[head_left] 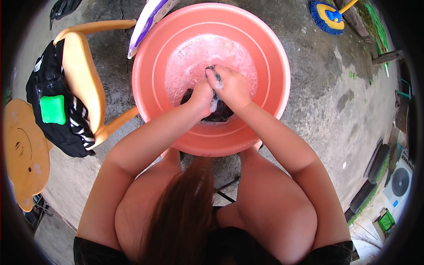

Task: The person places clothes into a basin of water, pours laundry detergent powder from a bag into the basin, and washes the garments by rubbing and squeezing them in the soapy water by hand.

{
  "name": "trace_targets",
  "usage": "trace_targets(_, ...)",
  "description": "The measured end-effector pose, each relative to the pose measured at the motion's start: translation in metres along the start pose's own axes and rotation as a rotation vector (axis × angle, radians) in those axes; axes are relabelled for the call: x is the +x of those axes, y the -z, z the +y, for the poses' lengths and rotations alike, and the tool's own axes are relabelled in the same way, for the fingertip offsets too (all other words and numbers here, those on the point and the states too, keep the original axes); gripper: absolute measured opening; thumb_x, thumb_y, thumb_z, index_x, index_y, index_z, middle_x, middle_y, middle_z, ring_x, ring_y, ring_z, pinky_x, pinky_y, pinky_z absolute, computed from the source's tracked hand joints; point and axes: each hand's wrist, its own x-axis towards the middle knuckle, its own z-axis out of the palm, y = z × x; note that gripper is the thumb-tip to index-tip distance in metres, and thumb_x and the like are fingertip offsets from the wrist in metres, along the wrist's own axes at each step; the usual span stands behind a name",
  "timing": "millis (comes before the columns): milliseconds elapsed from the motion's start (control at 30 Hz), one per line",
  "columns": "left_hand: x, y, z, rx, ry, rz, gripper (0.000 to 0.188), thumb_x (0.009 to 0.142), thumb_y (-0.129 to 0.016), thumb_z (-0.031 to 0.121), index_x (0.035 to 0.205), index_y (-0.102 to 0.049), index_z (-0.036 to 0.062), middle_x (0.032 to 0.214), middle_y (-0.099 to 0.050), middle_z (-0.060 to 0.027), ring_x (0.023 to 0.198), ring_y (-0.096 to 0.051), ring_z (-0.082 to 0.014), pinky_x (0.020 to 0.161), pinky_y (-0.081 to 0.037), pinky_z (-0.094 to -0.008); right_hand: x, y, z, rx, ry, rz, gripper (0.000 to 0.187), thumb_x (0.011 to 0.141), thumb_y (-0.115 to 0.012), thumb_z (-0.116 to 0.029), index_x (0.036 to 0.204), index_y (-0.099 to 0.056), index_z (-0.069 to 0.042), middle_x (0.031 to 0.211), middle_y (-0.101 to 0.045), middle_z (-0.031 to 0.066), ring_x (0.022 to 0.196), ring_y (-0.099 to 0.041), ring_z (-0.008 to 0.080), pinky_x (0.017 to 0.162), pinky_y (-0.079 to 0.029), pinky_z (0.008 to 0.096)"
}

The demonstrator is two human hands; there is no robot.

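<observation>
Both my hands meet over a wide pink basin (278, 79) of sudsy water (185, 57). Wet black cloth (218, 114) lies partly in the suds under them, and its upper part runs up between my hands. My right hand (232, 86) is closed round the bunched cloth, with foam on the fingers. Pressed close beside it, my left hand (202, 95) is closed on the same cloth; its fingers are partly hidden by the right one. What garment the cloth is, I cannot make out.
At the left, a tan plastic chair (81, 66) carries black clothes (48, 79) with a green soap bar (52, 109) on top. A purple and white packet (148, 22) leans by the basin. A blue mop head (327, 17) lies far right on the concrete floor (313, 97).
</observation>
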Motion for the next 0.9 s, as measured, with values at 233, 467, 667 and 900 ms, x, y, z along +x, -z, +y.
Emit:
trace_targets(233, 0.006, 0.037, 0.014, 0.012, 0.092, 0.008, 0.03, 0.099, -0.044, 0.034, 0.111, -0.059, 0.0104, 0.105, -0.066, -0.0072, 0.09, -0.065, -0.0199, 0.08, -0.054, -0.04, -0.005, 0.0, -0.039, 0.004, 0.1, 0.004, 0.032, 0.088, -0.059, -0.032, 0.072, -0.065, -0.005, 0.068, -0.063, 0.0187, 0.064, -0.063, 0.0375, 0.06, -0.051, 0.0459)
trace_targets(467, -0.022, -0.001, 0.023, -0.044, 0.18, -0.047, 0.029, 0.101, -0.042, 0.027, 0.099, -0.06, 0.0052, 0.095, -0.066, -0.0068, 0.084, -0.065, -0.0191, 0.073, -0.054, -0.0369, 0.01, 0.024, -0.01, 0.059, -0.123, 0.027, 0.033, 0.09, -0.061, -0.03, 0.072, -0.064, -0.002, 0.065, -0.059, 0.0206, 0.061, -0.06, 0.0397, 0.055, -0.048, 0.0425)
trace_targets(667, -0.01, 0.003, 0.024, -0.039, 0.167, -0.071, 0.03, 0.1, -0.045, 0.031, 0.099, -0.06, 0.0052, 0.093, -0.067, -0.0079, 0.086, -0.067, -0.0212, 0.073, -0.056, -0.0378, 0.01, 0.025, 0.0, -0.096, -0.129, 0.023, 0.036, 0.087, -0.06, -0.038, 0.067, -0.067, -0.009, 0.064, -0.064, 0.016, 0.062, -0.065, 0.0343, 0.057, -0.052, 0.0434)
trace_targets(900, 0.033, 0.066, 0.063, 0.772, -0.359, 0.18, 0.02, 0.096, -0.057, 0.023, 0.104, -0.062, 0.0056, 0.096, -0.062, -0.0096, 0.084, -0.062, -0.0223, 0.081, -0.049, -0.0346, 0.02, 0.039, 0.051, -0.2, -0.047, 0.029, 0.024, 0.085, -0.065, -0.034, 0.091, -0.067, -0.01, 0.089, -0.069, 0.0143, 0.087, -0.067, 0.0289, 0.076, -0.052, 0.0426)
